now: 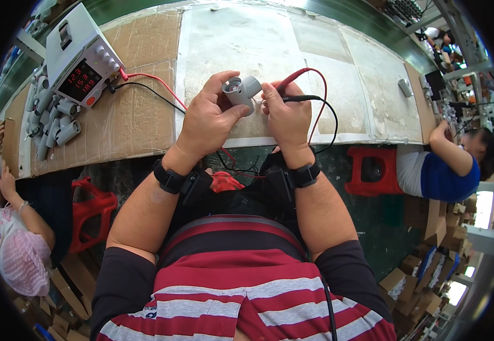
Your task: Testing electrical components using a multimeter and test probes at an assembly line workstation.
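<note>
My left hand [210, 116] is closed around a grey plastic fitting [240, 101] with a jointed round head, held tilted above the near edge of the table. Something pale shows inside its open end. In my right hand [288, 116] are two test probes, a red probe [292, 78] and a black probe [301, 98], pinched together with their tips toward the fitting. Thin wires show between the fitting and my right fingertips; whether the tips touch them I cannot make out. Red and black leads run from a white bench power supply [79, 57] with a lit red display.
Several grey fittings [54, 122] lie heaped beside the power supply at the left. One more grey fitting [405, 87] stands far right on the table [349, 74]. Co-workers sit at both sides, near red stools [372, 170]. Cardboard boxes [417, 278] stand behind at right.
</note>
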{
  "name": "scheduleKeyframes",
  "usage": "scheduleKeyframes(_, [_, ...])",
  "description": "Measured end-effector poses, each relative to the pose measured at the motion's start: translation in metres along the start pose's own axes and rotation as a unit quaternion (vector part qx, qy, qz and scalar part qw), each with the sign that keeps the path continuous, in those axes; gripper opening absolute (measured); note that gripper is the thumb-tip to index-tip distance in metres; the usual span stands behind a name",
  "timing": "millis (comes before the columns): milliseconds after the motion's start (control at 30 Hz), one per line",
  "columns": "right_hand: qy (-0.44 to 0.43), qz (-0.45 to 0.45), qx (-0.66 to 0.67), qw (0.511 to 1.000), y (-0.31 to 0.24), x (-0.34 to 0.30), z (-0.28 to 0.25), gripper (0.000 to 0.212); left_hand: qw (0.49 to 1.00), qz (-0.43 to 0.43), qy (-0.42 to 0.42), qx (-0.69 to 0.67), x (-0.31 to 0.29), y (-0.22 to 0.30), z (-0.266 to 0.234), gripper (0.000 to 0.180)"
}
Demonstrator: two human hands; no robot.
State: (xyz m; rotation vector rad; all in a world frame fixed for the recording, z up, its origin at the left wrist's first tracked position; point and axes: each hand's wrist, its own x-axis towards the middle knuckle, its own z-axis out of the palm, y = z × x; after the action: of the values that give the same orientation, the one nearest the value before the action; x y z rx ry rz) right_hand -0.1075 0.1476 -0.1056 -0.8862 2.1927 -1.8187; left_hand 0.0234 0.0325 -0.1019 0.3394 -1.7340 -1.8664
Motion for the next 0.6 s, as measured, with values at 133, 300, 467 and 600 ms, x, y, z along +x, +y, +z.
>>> scheduleKeyframes(133, [0.001,0.008,0.007,1.0,-0.003,0.0,0.0,0.016,1.0,-0.001,0.002,0.003,0.001,0.0,0.0,0.057])
scheduleKeyframes(300, [0.008,0.01,0.015,1.0,-0.002,-0.001,0.004,0.016,1.0,-0.004,0.008,0.012,0.001,0.001,-0.004,0.057])
scheduleKeyframes(467, [0.001,-0.076,-0.047,0.996,0.008,0.001,-0.004,0.016,0.997,0.009,0.013,0.074,0.001,0.001,-0.002,0.055])
scheduleKeyframes(600, [0.004,0.028,0.043,0.999,-0.009,-0.005,0.002,0.016,0.997,0.056,0.025,0.051,0.001,-0.007,-0.001,0.055])
